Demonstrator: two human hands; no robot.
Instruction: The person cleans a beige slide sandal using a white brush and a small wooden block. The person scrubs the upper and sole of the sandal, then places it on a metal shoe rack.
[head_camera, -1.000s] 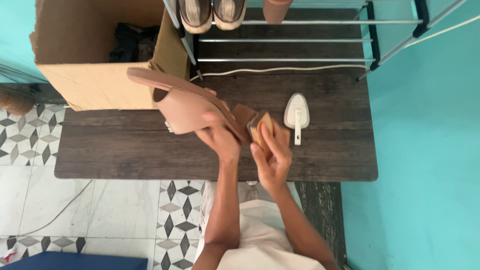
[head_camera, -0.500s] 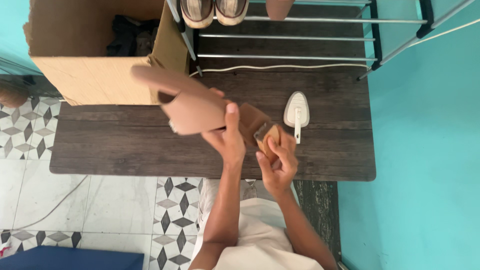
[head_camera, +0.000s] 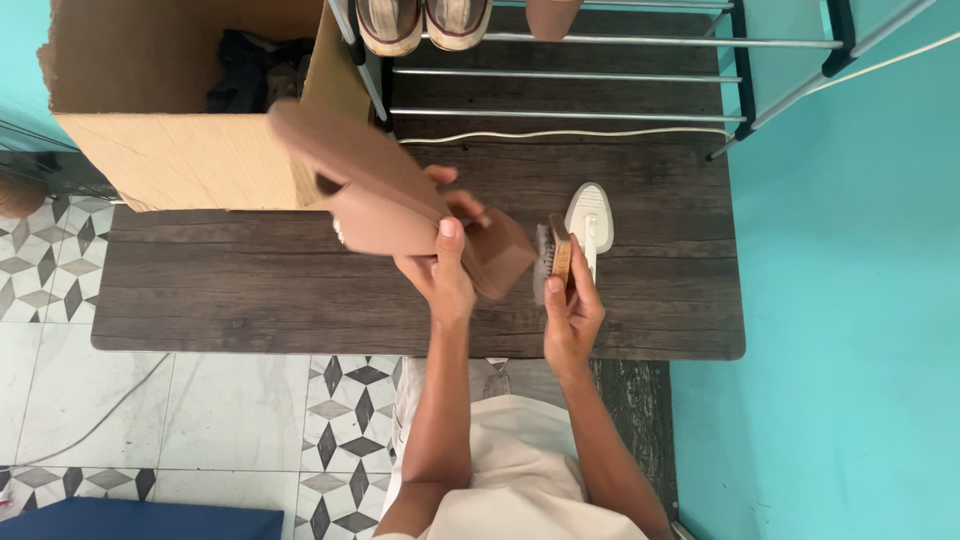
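Your left hand (head_camera: 440, 275) grips the tan block-heel shoe (head_camera: 385, 195), now tipped up toward 10 o'clock. Your right hand (head_camera: 572, 310) pinches the wooden brush (head_camera: 555, 258), pulled just off the heel at 3 o'clock, so the scrubbing's paused.

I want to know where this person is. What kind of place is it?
Probably a home shoe-care corner: a metal shoe rack with shoes, a dark wooden table, and a cardboard box over patterned floor tiles.

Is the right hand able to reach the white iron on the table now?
Probably yes, but not freely: the right hand sits right beside the white iron, yet it already holds a wooden brush.
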